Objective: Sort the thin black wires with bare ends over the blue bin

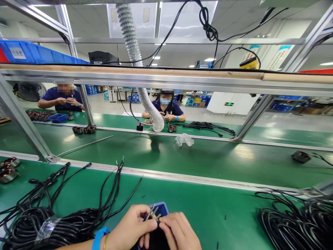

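My left hand, with a blue band on its wrist, pinches a cable end whose thin coloured wires fan out upward between thumb and fingers. Right beside it, the fingertips of my right hand are pressed together close to the wires; a small dark bit shows there, too small to name. Under both hands sits a small blue bin, its dark inside mostly hidden. To the left lies a bundle of black cables wrapped with clear film, several loose ends pointing away from me.
More black cables are heaped at the right. Copper-wound motor stators lie at the left edge. A metal frame rail crosses behind my bench. A flexible silver duct hangs over the middle strip. Two people sit across the tables.
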The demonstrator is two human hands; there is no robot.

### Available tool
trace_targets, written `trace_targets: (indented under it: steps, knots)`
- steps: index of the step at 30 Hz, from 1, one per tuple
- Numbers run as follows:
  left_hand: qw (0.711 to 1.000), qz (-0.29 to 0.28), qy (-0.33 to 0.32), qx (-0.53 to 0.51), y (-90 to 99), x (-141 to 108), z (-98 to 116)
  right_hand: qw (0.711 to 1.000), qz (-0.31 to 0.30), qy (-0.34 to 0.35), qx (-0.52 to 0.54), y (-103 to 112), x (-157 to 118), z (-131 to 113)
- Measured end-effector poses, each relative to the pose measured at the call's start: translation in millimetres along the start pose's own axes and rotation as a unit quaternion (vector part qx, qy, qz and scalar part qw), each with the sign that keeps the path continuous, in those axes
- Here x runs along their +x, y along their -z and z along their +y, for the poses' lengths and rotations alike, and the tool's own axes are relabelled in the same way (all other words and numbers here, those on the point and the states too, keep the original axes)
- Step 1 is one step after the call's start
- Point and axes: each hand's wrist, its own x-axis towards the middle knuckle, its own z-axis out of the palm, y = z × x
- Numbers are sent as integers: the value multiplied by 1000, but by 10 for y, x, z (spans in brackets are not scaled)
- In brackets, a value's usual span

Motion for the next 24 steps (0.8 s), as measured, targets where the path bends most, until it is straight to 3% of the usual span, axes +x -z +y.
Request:
trace_targets:
  steps: [6, 24]
  knots:
    - [1000, 1, -10, -22, -10, -38, 114, 996, 28, -55, 69, 137, 33, 23]
    - [1000, -5, -7, 17, -53, -83, 177, 992, 38, -53, 107, 143, 86, -100]
